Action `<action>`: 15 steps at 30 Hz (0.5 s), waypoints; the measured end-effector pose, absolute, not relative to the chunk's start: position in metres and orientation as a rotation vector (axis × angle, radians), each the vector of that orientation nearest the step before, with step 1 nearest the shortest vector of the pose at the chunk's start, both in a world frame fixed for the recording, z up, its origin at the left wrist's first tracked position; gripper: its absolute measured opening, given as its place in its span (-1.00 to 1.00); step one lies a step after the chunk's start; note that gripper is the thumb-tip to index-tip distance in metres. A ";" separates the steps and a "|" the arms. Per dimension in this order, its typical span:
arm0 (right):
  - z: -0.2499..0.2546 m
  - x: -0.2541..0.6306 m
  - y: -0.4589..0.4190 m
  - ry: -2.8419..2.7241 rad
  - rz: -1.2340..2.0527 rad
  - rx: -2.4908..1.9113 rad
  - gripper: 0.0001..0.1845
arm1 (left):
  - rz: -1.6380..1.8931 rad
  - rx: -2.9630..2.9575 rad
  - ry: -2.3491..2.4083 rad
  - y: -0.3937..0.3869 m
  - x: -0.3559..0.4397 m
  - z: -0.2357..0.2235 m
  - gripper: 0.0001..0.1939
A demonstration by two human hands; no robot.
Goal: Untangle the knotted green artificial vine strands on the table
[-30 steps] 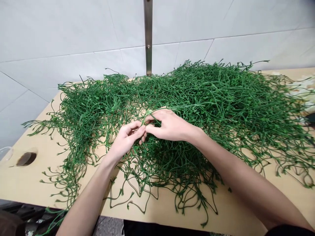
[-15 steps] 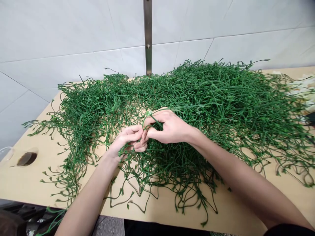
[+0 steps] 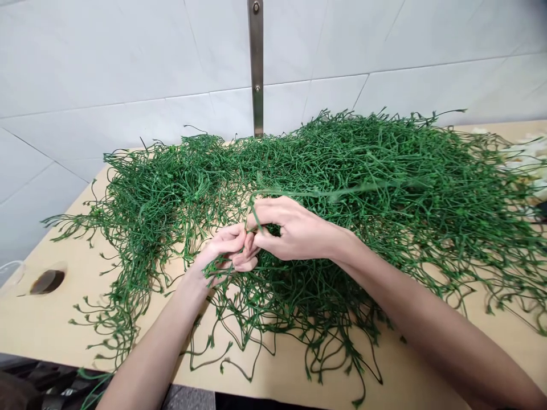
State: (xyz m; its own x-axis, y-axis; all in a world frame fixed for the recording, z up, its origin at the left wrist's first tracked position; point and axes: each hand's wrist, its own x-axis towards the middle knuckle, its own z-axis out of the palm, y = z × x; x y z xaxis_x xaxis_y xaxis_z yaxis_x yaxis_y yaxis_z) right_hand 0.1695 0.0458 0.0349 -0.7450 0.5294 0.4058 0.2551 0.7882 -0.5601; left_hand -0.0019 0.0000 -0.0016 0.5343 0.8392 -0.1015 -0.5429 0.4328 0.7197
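My left hand (image 3: pixel 224 247) is closed, with thumb and fingertips pinching thin green artificial stems (image 3: pixel 213 266); their tips stick out below the palm. Touching it from the right, my right hand (image 3: pixel 290 228) is closed on a green stem (image 3: pixel 255 216) that passes between its thumb and index finger. From there a long blurred strand trails rightward above the knuckles. Both hands are just over a large tangled heap of green stems (image 3: pixel 376 154), which have small forked ends. The fingers hide exactly where the held stems meet.
The heap spreads over a light wooden table (image 3: pixel 239 370) against a tiled wall (image 3: pixel 128 57). A metal upright (image 3: pixel 256 68) stands behind it. White petal-like pieces (image 3: pixel 527 162) lie at the far right. A dark oval hole or dish (image 3: pixel 48 281) shows at the left.
The stem at my right hand has shifted, and its long strand is now blurred by motion. Both hands stay together in nearly the same place. The view has tilted slightly upward.
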 end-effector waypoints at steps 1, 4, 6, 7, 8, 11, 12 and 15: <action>0.034 0.170 0.048 -2.393 0.643 -0.515 -0.77 | 0.909 0.665 0.475 0.000 -0.003 -0.001 -0.76; 0.032 0.175 0.055 -2.352 0.643 -0.400 -0.68 | 0.949 0.602 0.446 0.001 -0.005 0.004 -0.77; 0.032 0.179 0.058 -2.381 0.607 -0.476 -0.69 | 1.034 0.576 0.530 0.003 -0.006 0.008 -0.82; 0.033 0.180 0.058 -2.408 0.567 -0.552 -0.73 | 1.076 0.563 0.602 0.004 -0.006 0.010 -0.86; 0.034 0.182 0.059 -2.428 0.518 -0.635 -0.77 | 1.111 0.547 0.676 0.004 -0.006 0.012 -0.89; 0.039 0.185 0.058 -2.412 0.405 -0.837 -0.76 | 1.153 0.553 0.821 0.006 -0.003 0.016 -0.84; 0.041 0.185 0.058 -2.387 0.388 -0.864 -0.73 | 1.158 0.581 0.844 0.007 -0.003 0.016 -0.82; 0.045 0.185 0.056 -2.347 0.474 -0.877 -0.70 | 1.166 0.685 0.919 0.006 -0.002 0.017 -0.80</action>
State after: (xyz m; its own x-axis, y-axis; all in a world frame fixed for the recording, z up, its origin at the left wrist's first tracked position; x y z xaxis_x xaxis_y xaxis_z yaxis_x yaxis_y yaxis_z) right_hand 0.1847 0.0563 0.0453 -0.6137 0.6828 0.3964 0.4753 0.7205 -0.5050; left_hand -0.0019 0.0062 0.0174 0.1223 0.9622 -0.2432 -0.4608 0.2721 0.8448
